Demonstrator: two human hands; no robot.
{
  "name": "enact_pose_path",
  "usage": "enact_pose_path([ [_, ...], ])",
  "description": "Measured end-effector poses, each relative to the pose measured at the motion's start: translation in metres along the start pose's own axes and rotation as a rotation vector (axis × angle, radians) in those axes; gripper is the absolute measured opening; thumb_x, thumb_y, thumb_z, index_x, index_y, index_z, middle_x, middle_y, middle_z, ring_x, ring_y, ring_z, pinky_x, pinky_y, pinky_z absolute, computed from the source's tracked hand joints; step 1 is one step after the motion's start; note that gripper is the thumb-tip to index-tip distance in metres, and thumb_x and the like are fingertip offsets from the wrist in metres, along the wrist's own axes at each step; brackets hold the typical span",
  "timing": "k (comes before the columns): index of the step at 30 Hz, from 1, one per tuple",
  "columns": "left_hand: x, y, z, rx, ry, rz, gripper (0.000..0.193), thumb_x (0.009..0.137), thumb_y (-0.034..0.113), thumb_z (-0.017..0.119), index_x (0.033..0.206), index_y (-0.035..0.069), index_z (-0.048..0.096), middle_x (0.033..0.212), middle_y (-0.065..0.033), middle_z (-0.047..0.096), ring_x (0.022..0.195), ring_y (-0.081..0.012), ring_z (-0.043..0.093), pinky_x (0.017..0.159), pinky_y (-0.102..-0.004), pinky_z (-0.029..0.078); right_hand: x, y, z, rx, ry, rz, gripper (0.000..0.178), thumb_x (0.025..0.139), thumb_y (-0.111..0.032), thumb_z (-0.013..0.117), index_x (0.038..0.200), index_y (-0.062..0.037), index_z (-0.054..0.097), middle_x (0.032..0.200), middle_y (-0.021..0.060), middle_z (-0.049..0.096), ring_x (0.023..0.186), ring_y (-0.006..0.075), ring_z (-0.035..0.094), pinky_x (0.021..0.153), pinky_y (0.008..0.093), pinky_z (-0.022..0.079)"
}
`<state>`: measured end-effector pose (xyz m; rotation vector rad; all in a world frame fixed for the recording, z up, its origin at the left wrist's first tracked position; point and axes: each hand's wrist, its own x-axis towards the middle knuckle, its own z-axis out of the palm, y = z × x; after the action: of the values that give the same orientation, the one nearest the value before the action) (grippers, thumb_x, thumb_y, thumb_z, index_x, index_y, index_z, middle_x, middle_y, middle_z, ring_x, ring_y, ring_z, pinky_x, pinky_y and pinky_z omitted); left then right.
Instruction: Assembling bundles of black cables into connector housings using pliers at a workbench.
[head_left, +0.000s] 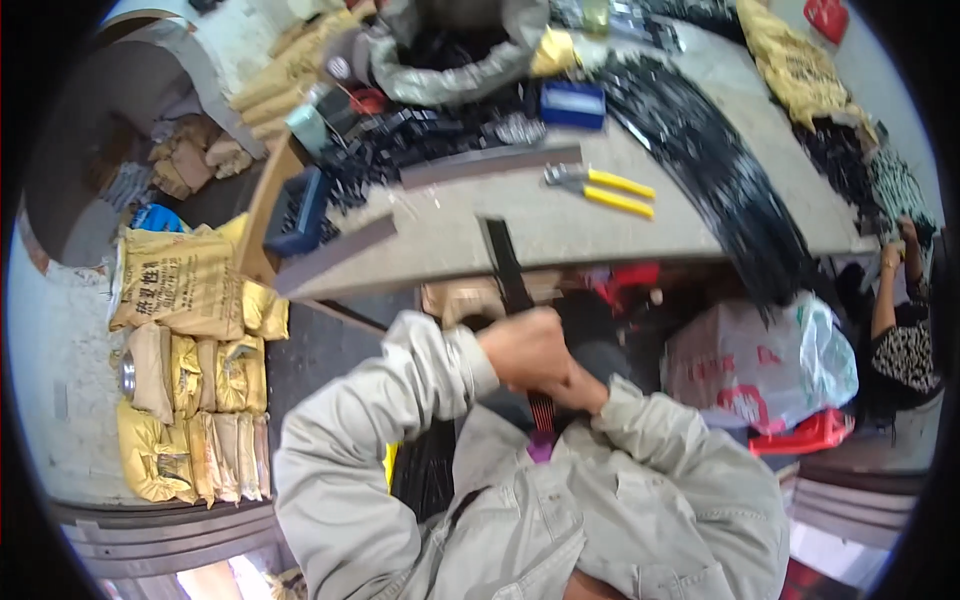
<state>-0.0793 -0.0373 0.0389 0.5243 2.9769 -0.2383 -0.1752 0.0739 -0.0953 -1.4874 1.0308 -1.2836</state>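
My left hand (525, 348) is closed round a flat black strap (507, 262) in front of my chest. One end of the strap lies over the near edge of the worktable (450, 225); the other hangs below my hands toward my lap. Close against the left hand is my right hand (578, 386), its fingers curled and partly hidden, also closed at the strap. On the table beyond lie pliers with yellow handles (608, 190), apart from both hands.
A bundle of long black strips (705, 165) drapes over the table's right edge. Small black parts (410, 140), a blue box (573, 105) and a grey sack (455, 75) stand farther back. Yellow sacks (180, 285) are stacked at left. Another person's arm (886, 290) shows at far right.
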Motion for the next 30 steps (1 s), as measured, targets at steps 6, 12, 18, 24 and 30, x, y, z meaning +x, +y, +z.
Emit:
enact_pose_path([
  [6, -0.047, 0.037, 0.005, -0.187, 0.871, -0.394, 0.007, 0.07, 0.012, 0.067, 0.072, 0.009, 0.061, 0.064, -0.0048, 0.052, 0.06, -0.0166, 0.053, 0.054, -0.0277, 0.043, -0.007, -0.007, -0.012, 0.131, -0.02, 0.164, 0.015, 0.085, -0.01, 0.057, 0.095, 0.0016, 0.06, 0.081, 0.007, 0.064, 0.072, 0.0104, 0.057, 0.065, 0.024, 0.046],
  [12, -0.011, 0.053, 0.042, -1.582, 1.341, -0.762, 0.038, 0.095, 0.03, 0.04, 0.099, -0.004, 0.055, 0.074, -0.0079, 0.058, 0.064, -0.0131, 0.055, 0.059, -0.0255, 0.045, 0.005, -0.009, -0.009, -0.125, -0.27, 0.093, 0.02, 0.083, -0.013, 0.059, 0.098, 0.0009, 0.059, 0.074, 0.0148, 0.062, 0.063, 0.0188, 0.059, 0.058, 0.0292, 0.046],
  [18, 0.0, 0.067, 0.036, -1.655, 1.382, -0.563, 0.06, 0.084, 0.057, 0.044, 0.092, -0.001, 0.052, 0.068, -0.0047, 0.05, 0.054, -0.0109, 0.046, 0.05, -0.0222, 0.037, 0.074, -0.095, -0.09, -0.39, -0.234, -0.162, 0.044, 0.075, 0.004, 0.054, 0.118, -0.0022, 0.051, 0.111, 0.0162, 0.058, 0.101, 0.0284, 0.058, 0.083, 0.0338, 0.046],
  [24, -0.007, 0.058, 0.056, -1.937, 1.44, -0.436, 0.024, 0.092, 0.026, 0.046, 0.095, 0.003, 0.052, 0.071, -0.0058, 0.055, 0.058, -0.0134, 0.053, 0.053, -0.0247, 0.043, 0.119, -0.182, -0.068, 0.072, -0.754, -0.47, 0.027, 0.081, 0.003, 0.051, 0.106, 0.001, 0.059, 0.114, 0.0174, 0.057, 0.104, 0.033, 0.054, 0.087, 0.0402, 0.043],
  [30, -0.011, 0.047, 0.05, -2.084, 1.349, -0.823, 0.027, 0.094, 0.027, 0.043, 0.107, 0.003, 0.047, 0.086, -0.0115, 0.063, 0.069, -0.0181, 0.063, 0.059, -0.0249, 0.049, 0.089, -0.103, -0.048, -0.571, 0.154, -0.142, 0.017, 0.073, -0.004, 0.064, 0.091, -0.0022, 0.062, 0.068, 0.009, 0.053, 0.061, 0.0209, 0.054, 0.055, 0.0275, 0.042],
])
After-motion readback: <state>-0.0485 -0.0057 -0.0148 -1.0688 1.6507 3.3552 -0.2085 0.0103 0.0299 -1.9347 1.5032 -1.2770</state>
